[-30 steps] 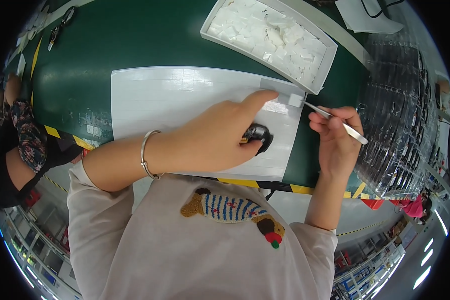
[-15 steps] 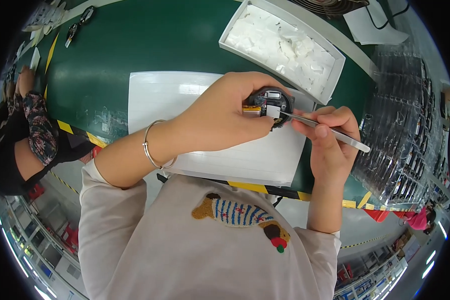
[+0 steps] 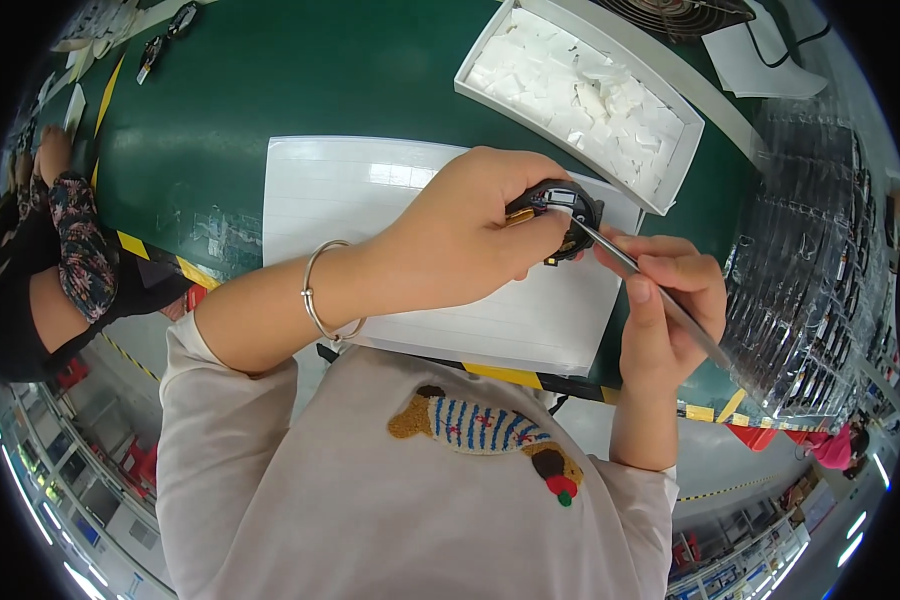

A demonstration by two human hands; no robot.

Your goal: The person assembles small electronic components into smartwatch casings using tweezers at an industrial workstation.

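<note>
My left hand (image 3: 470, 225) grips a small round black device housing (image 3: 583, 207) with electronic parts inside. The thumb lies across the housing and hides part of its interior, including most of a small white piece (image 3: 562, 210). My right hand (image 3: 670, 300) is closed on silver tweezers (image 3: 660, 295), held aslant. Their tips reach into the housing beside my left thumb. Below both hands lies a white sheet (image 3: 420, 325) with faint lines.
A white open box (image 3: 685, 165) of white scraps stands at the far side. Clear plastic trays (image 3: 800, 270) with dark parts are stacked at right. Dark parts (image 3: 160, 45) lie far left on the green table (image 3: 300, 70). Another person's arm (image 3: 80, 245) is at left.
My left thumb has moved over the white piece, covering most of it. The housing has tilted and shifted slightly right. The tweezers now slant more steeply.
</note>
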